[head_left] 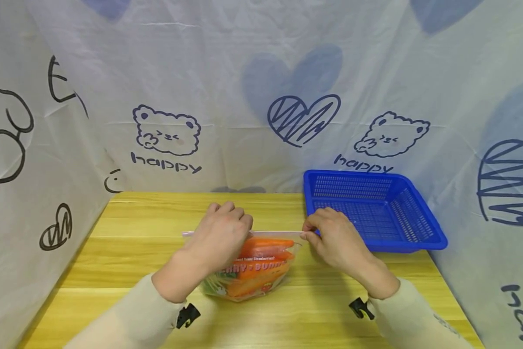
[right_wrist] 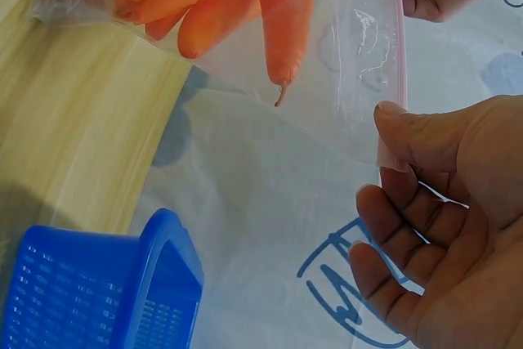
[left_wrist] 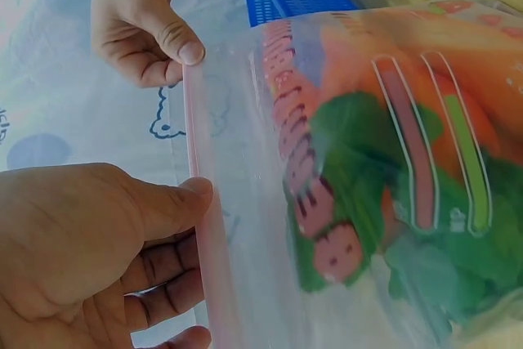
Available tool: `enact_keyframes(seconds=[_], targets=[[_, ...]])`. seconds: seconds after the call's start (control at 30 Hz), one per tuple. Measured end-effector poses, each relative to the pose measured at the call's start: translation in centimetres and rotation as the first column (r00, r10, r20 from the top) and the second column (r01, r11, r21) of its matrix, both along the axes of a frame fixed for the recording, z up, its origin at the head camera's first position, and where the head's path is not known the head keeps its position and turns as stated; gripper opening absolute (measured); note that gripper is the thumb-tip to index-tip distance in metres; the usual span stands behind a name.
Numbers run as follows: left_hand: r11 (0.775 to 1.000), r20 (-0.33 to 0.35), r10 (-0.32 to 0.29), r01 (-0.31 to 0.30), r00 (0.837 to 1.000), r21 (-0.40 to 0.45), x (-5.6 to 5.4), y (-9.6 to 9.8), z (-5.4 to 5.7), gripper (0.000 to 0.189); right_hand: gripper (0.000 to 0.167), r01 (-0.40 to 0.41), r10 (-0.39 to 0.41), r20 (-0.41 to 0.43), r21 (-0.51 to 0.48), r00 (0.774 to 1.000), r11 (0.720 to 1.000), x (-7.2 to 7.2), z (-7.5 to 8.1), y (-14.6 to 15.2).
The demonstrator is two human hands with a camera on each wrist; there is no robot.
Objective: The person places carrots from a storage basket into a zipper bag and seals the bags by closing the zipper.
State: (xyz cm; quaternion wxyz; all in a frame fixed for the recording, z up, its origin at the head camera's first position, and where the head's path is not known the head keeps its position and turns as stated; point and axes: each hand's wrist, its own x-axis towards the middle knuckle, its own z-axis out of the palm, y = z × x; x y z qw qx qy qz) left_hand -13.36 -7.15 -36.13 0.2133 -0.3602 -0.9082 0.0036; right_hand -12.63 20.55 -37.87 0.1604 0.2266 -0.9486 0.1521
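A clear printed zip bag (head_left: 261,271) with a pink top strip stands on the table, full of orange carrots (right_wrist: 221,6) and green leafy pieces (left_wrist: 359,153). My left hand (head_left: 224,232) pinches the strip near its middle between thumb and fingers. At the strip's right end, my right hand (head_left: 337,237) pinches the bag's corner, its other fingers loosely curled below in the right wrist view. The left part of the strip sticks out beyond my left hand. Part of the bag's front is hidden behind my left hand and wrist.
A blue plastic basket (head_left: 374,237) with perforated walls stands at the back right, just beyond my right hand. The wooden table (head_left: 143,218) is bounded by a white printed cloth (head_left: 235,97) at the back and sides.
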Motion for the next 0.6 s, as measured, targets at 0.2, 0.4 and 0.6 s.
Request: enact_keyframes(seconds=[0.2, 0.4, 0.6], targets=[[1.000, 0.000, 0.016, -0.016, 1.000, -0.002, 0.0, -0.9, 0.0, 0.020, 0.011, 0.005, -0.005, 0.008, 0.005, 1.000, 1.000, 0.0, 0.0, 0.1], [0.999, 0.009, 0.039, -0.039, 0.999, -0.008, 0.1, -1.6, 0.2, 0.019, 0.011, 0.015, -0.015, 0.020, 0.002, 1.000, 1.000, 0.0, 0.0, 0.2], [0.998, 0.017, 0.059, -0.059, 0.998, -0.007, 0.3, -2.8, 0.3, 0.020, 0.009, 0.021, -0.021, 0.027, -0.009, 0.999, 1.000, 0.0, 0.0, 0.2]])
